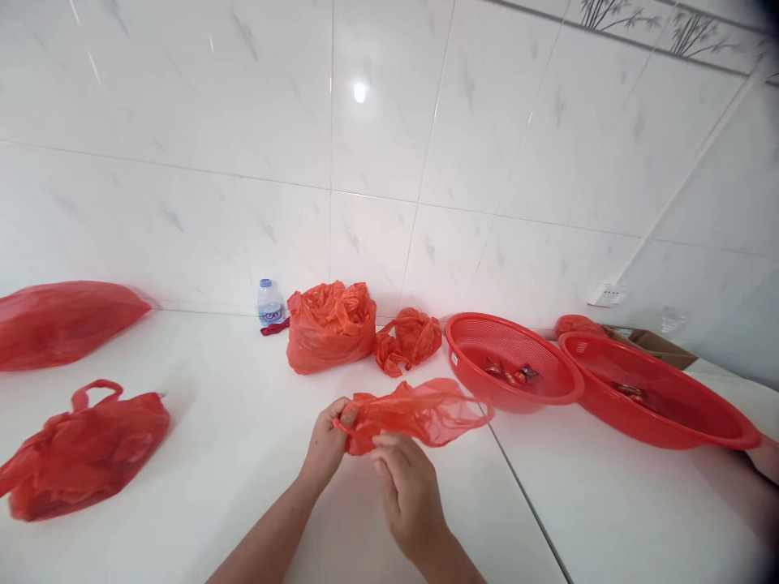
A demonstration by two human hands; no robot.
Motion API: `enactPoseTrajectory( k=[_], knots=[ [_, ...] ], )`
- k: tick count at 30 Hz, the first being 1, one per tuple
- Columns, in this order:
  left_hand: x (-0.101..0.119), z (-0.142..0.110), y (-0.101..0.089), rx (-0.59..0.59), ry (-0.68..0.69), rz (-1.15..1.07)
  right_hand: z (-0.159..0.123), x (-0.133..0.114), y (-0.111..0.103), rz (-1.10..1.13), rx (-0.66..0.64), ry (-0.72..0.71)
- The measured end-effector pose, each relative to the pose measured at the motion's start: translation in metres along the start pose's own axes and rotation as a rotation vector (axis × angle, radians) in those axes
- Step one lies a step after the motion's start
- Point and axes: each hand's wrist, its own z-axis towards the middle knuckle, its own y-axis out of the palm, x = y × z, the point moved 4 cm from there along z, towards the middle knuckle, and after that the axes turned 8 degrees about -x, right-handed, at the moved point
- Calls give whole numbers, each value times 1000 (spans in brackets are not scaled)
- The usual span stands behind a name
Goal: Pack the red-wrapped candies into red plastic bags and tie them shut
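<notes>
My left hand point(329, 442) pinches the left edge of a thin red plastic bag point(419, 410) just above the white table. My right hand point(405, 487) grips the bag's lower edge, fingers closed on the film. The bag stretches to the right toward a red mesh basket point(475, 373) that holds a few small dark wrapped packets point(511, 371).
A second, larger red basket point(699, 422) sits to the right, a cardboard box point(657, 345) behind it. Filled red bags lie at the far left point(61, 320), near left point(85, 454) and by the wall point(332, 324), next to a crumpled one point(407, 339). A small water bottle point(269, 302) stands by the tiled wall.
</notes>
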Motion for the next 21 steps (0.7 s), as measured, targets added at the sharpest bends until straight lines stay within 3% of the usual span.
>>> enactPoseTrajectory(
  k=[3, 7, 10, 12, 14, 16, 18, 19, 21],
  knots=[
    [20, -17, 23, -144, 35, -23, 4, 25, 0, -29, -1, 153],
    [30, -30, 31, -226, -27, -89, 4, 66, -4, 20, -192, 336],
    [35, -27, 7, -173, -137, -66, -5, 99, -13, -3, -211, 520],
    [45, -26, -18, -102, -188, 110, -12, 116, -21, -16, -178, 632],
    [67, -29, -40, 24, -113, 350, -16, 123, -28, 4, -155, 655],
    [98, -41, -43, 180, 98, 502, -17, 122, -31, 33, -151, 622],
    [125, -58, -22, 211, 339, 536, -15, 116, -27, 9, -184, 592],
    [133, -66, -3, 128, 431, 548, -14, 113, -23, -39, -235, 589],
    [132, -72, 44, -253, 475, 644, -14, 105, -12, -185, -426, 582]
  ],
)
